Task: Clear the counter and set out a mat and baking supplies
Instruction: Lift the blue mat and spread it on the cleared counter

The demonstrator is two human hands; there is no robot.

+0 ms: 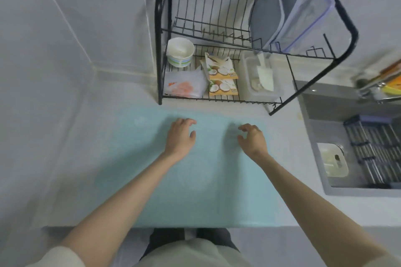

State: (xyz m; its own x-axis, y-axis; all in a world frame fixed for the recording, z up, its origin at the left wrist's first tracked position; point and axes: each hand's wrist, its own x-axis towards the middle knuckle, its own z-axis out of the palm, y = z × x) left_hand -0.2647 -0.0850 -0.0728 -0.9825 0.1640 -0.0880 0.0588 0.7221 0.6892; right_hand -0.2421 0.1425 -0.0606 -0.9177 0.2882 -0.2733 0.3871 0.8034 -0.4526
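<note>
Pale-blue mat (pixel 195 191) lies flat on the white counter (pixel 286 158), its near edge flush with the counter front and its far edge just short of the black wire dish rack (pixel 159 50). A bare strip separates it from the steel sink (pixel 321 119). Left hand (pixel 180 136) and right hand (pixel 252 138) are over the mat's far end, fingers loosely curled, gripping nothing; contact unclear. Rack's lower shelf: striped bowl (pixel 180 52), coconut packets (pixel 221 76), clear tub (pixel 249 84) with white scoop (pixel 264 73).

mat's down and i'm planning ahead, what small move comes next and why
Probably reach the right hand forward for the coconut packets on the dish rack's lower shelf: the blue mat lies flat with nothing set on it, and the left hand is empty too.
</note>
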